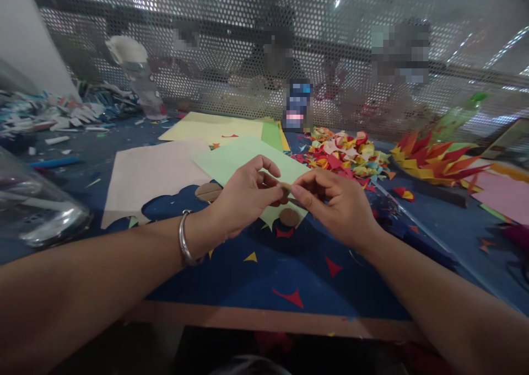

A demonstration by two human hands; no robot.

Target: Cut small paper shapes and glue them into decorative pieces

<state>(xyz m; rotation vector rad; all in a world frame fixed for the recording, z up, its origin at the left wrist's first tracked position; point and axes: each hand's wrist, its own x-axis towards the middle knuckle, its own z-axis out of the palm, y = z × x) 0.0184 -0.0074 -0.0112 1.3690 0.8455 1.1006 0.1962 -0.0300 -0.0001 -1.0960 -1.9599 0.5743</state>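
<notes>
My left hand (243,198) and my right hand (334,204) meet above the blue table (264,276), fingertips pinched together on a very small piece (286,187) that I cannot name. A silver bracelet (184,245) circles my left wrist. Right under the hands lies a light green paper sheet (239,157) with a jagged cut lower edge. Two brown cardboard discs sit beside it, one (208,191) left of my left hand and one (289,217) below the fingertips.
A cream sheet (152,173) and yellow sheets (215,128) lie left and behind. A heap of coloured paper scraps (347,153) and a spiky red-yellow paper piece (433,162) sit right. A clear container (33,198) stands far left, a bottle (140,80) by the perforated screen (264,44).
</notes>
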